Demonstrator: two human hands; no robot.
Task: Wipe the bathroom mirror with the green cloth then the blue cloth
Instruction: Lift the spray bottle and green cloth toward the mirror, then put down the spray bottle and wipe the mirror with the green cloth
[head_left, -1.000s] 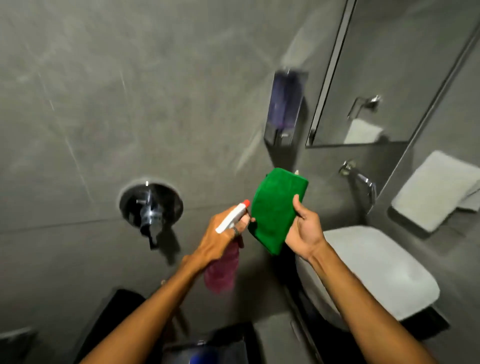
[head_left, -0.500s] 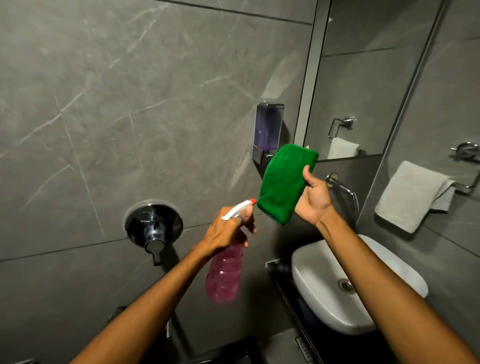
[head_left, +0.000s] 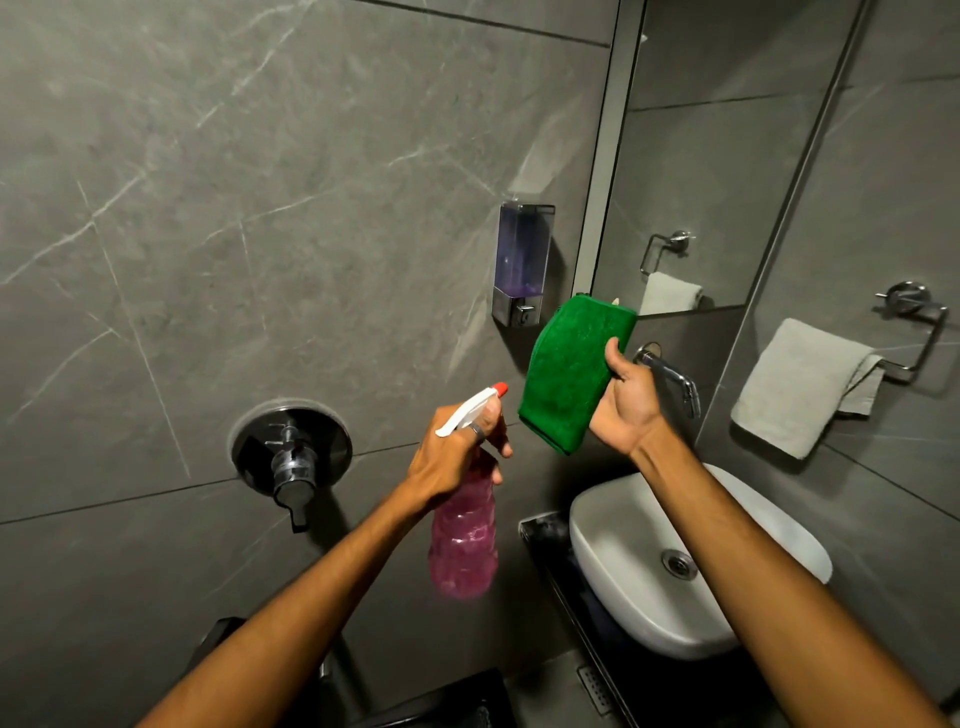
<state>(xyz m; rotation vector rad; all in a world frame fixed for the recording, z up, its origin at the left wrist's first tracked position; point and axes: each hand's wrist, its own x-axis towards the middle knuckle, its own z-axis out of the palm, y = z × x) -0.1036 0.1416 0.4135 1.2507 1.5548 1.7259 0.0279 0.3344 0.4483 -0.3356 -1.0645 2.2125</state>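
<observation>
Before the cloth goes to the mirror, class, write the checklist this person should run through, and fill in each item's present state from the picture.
1. Green cloth in the right hand: ok, folded and firmly in its grip.
2. Pink spray bottle in the left hand: ok, nozzle points toward the cloth.
3. Cloth dampened: cannot tell, no spray or wet patch shows.
4. Mirror within reach: ok, it is just above and beyond the cloth.
5. Path to the glass: ok, only the tap and soap dispenser are nearby, both below or beside it.
6. Blue cloth ready for the second pass: cannot tell, none is in view.
</observation>
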